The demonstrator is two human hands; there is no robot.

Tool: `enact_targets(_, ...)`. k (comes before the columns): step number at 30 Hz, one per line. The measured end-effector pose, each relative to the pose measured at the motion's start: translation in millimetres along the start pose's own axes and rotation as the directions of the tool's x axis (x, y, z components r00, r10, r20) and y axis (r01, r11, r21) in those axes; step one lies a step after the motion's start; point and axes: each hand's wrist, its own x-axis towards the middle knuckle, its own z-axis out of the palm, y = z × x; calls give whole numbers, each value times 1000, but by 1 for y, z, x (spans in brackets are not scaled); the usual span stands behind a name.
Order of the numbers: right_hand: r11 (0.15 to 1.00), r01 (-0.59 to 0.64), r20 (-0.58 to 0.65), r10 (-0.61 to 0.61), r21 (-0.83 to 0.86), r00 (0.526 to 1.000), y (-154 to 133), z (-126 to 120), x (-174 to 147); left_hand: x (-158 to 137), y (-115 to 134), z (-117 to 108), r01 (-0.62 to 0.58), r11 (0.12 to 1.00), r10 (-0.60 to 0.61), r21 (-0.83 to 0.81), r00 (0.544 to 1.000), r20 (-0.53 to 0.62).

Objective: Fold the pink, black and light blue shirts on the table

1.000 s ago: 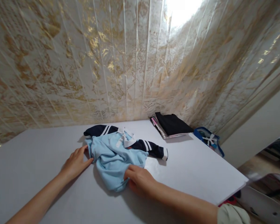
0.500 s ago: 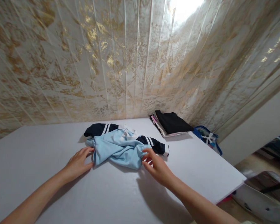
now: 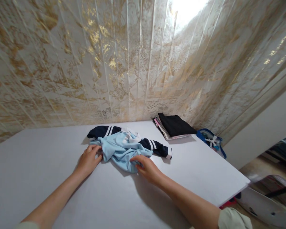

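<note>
A light blue shirt with dark navy sleeves, white stripes and a white collar lies crumpled on the white table. Its collar faces the far side and its sleeves spread left and right. My left hand is closed at the shirt's left edge, with the fingertips partly behind the cloth. At the near right of the body, my right hand pinches the blue fabric between thumb and fingers. Folds bunch up between the two hands.
Toward the back right of the table lies a stack of folded clothes with a black garment on top. A blue-rimmed bag sits by the table's right edge. A gold-patterned curtain hangs behind.
Both hands have moved inward, the left one to the right and slightly away, the right one to the left. The shirt's lower body has bunched narrower between them.
</note>
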Motion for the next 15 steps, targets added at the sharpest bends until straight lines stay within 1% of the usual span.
enact_targets(2,987,-19,-59,28,161,998,-1,-1,7,5,4,-1,-16,999,14,-49,999,-44)
enact_targets(5,950,-77,-136,123,302,983,-1,-14,18,10,8,-11,-8,986,-8,-165,995,-101)
enact_targets(7,903,-94,-197,192,420,962,-1,-28,25,10,11,-25,55,958,-99,-283,985,-143)
enact_targets(9,810,-120,-210,287,574,935,-3,-45,28,6,14,-46,144,900,-232,-411,957,-173)
enact_targets(10,750,-139,-189,335,647,923,-5,-54,28,2,16,-57,186,857,-303,-480,936,-178)
enact_targets(12,641,-193,-103,395,743,913,-9,-70,24,-11,18,-81,242,744,-418,-623,896,-150)
enact_targets(14,589,-273,26,392,760,920,-10,-84,13,-31,19,-100,287,625,-476,-726,877,-63)
enact_targets(15,588,-323,106,373,741,922,-8,-89,6,-43,18,-107,323,583,-476,-745,880,9)
